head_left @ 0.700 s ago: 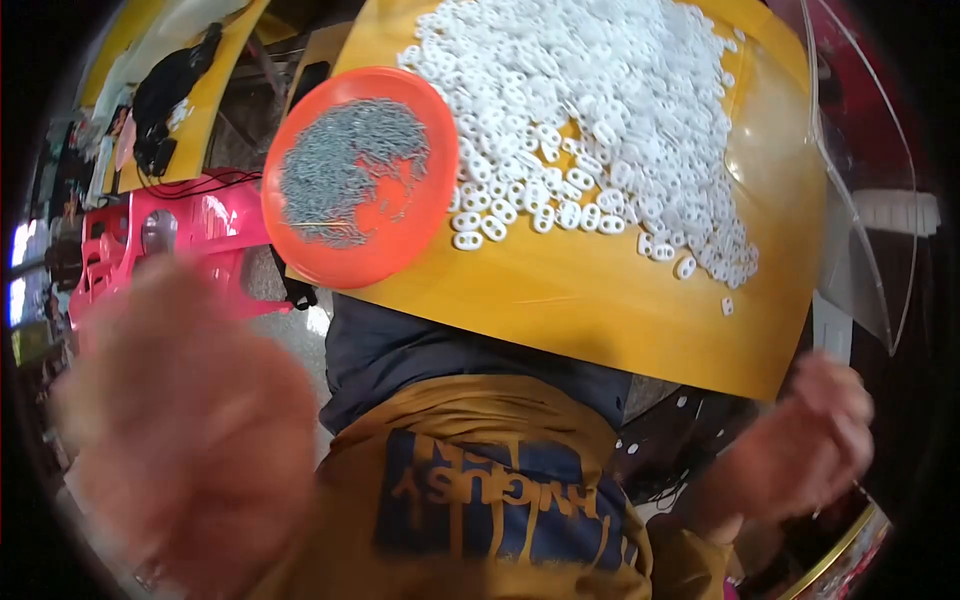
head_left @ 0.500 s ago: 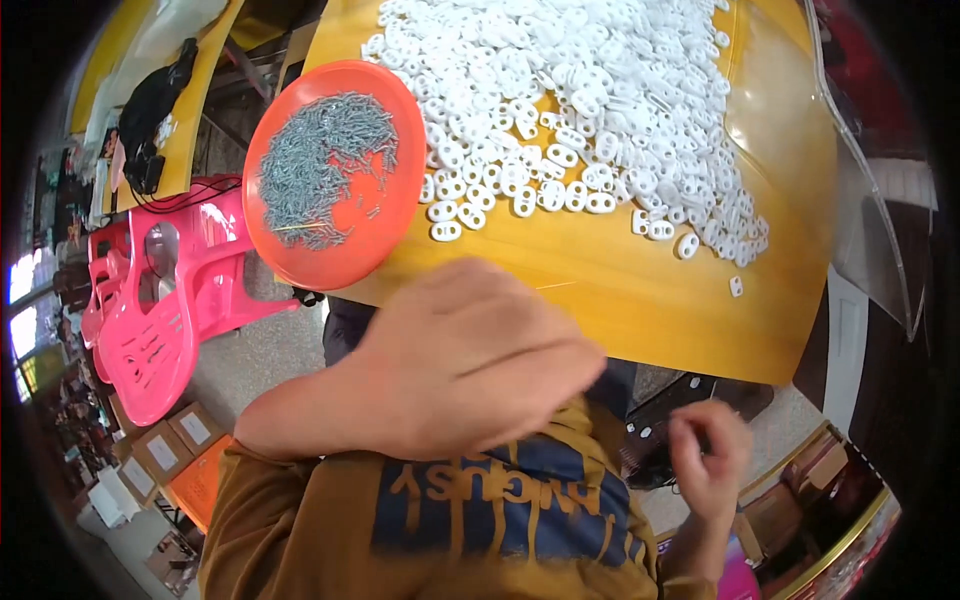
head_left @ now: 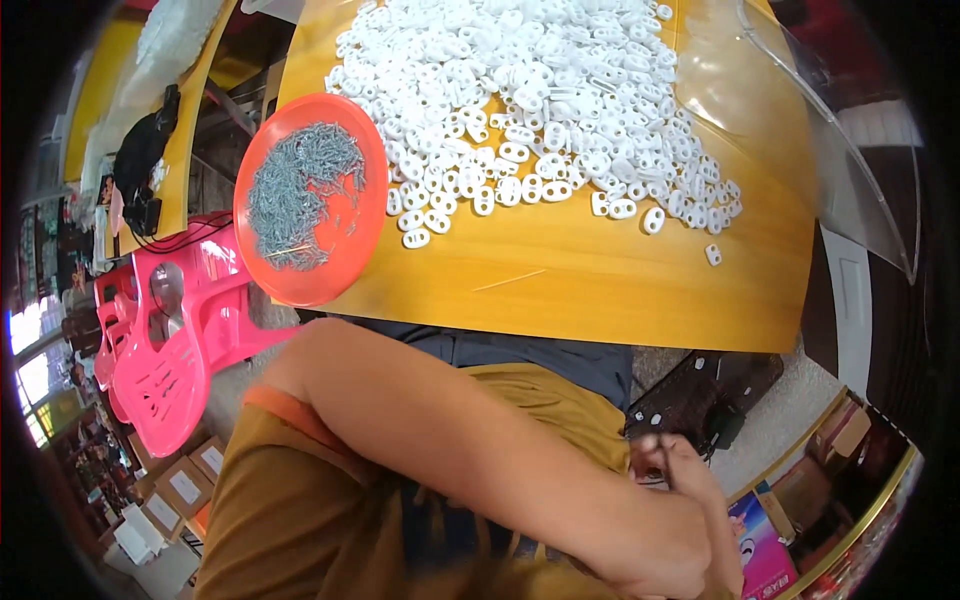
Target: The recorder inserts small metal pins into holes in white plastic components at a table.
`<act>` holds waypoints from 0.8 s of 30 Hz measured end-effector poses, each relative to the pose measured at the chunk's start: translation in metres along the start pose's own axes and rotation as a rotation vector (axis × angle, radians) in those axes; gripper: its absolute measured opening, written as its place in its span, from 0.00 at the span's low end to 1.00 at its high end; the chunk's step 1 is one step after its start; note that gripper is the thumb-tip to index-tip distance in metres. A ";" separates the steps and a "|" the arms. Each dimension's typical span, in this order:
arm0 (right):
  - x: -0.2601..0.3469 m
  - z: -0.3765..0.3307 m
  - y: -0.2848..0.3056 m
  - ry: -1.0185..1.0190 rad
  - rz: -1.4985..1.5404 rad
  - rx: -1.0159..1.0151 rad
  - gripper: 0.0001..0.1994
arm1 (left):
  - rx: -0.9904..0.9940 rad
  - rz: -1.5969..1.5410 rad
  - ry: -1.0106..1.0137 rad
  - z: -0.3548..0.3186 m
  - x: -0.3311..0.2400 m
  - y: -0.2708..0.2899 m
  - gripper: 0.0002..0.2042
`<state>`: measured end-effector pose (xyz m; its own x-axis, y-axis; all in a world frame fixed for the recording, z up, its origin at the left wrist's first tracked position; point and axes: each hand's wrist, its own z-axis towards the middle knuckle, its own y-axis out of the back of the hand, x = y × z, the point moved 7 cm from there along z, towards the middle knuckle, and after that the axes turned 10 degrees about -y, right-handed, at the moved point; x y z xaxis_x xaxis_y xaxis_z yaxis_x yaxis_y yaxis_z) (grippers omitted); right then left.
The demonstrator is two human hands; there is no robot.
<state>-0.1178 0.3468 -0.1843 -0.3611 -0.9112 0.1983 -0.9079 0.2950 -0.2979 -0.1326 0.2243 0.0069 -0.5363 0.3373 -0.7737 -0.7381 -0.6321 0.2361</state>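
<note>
My left forearm reaches across my body to the lower right, and my left hand (head_left: pixel 660 545) lies against my right forearm or wrist. Its fingers are hidden, so whether it grips anything cannot be told. My right hand (head_left: pixel 685 468) is just above it, fingers curled inward; what they hold, if anything, is not visible. Both hands are off the table, beyond its near edge. On the yellow table (head_left: pixel 600 290) lie a big heap of white plastic two-holed pieces (head_left: pixel 560 80) and a red plate (head_left: pixel 345 265) with small grey metal pins (head_left: pixel 290 190). A thin yellowish stick (head_left: pixel 510 280) lies near the front edge.
Pink plastic chairs (head_left: pixel 165 375) stand at the left, near cardboard boxes (head_left: pixel 185 490). A clear plastic sheet (head_left: pixel 745 100) covers the table's right side. Below the right edge sits a dark object (head_left: pixel 690 390) with white pieces on it. A colourful box (head_left: pixel 765 555) is at lower right.
My left hand has swung from in front of the table's near edge down and right to my right arm. My right hand has dropped slightly lower. The view has shifted a little.
</note>
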 end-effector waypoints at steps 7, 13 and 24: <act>0.072 -0.006 0.000 1.006 0.696 -0.399 0.18 | -0.056 0.301 0.030 0.050 0.031 -0.006 0.09; 0.242 -0.051 -0.053 1.407 -0.176 -0.881 0.09 | 0.031 -0.027 -0.056 0.106 0.047 -0.066 0.12; 0.322 -0.094 -0.073 1.880 -0.761 -0.721 0.03 | -0.488 0.621 -0.020 -0.012 -0.020 0.034 0.10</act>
<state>-0.1881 0.0593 -0.0113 0.6989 0.2787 0.6587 -0.6788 0.5487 0.4881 -0.1420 0.1876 0.0233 -0.8021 -0.1685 -0.5729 -0.0399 -0.9421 0.3330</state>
